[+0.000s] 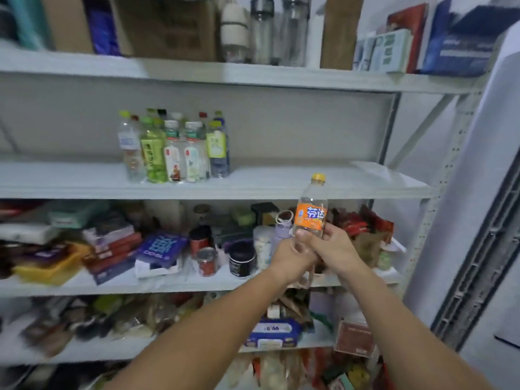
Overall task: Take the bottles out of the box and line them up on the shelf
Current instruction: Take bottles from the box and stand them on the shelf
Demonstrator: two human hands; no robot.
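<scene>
— Orange label, yellow cap: where is that bottle (310, 218)?
— Upright in front of the shelving, held by its lower half in both hands. Its cap shows against the front edge of the middle shelf (281, 182).
— And the hold?
— The left grip (292, 257) curls round the clear plastic below the label from the left. The right grip (334, 247) wraps it from the right. The two hands touch.
— Behind them?
— A red can (207, 261) and a dark jar (242, 258) stand among blurred packets on the lower shelf (168, 282). Farther back, a cluster of bottles (174, 150) stands upright on the middle shelf, left of the held one and well apart from it. Highest and farthest, a cardboard box (166, 29) and clear flasks (261, 32) sit on the top shelf (197, 74).
</scene>
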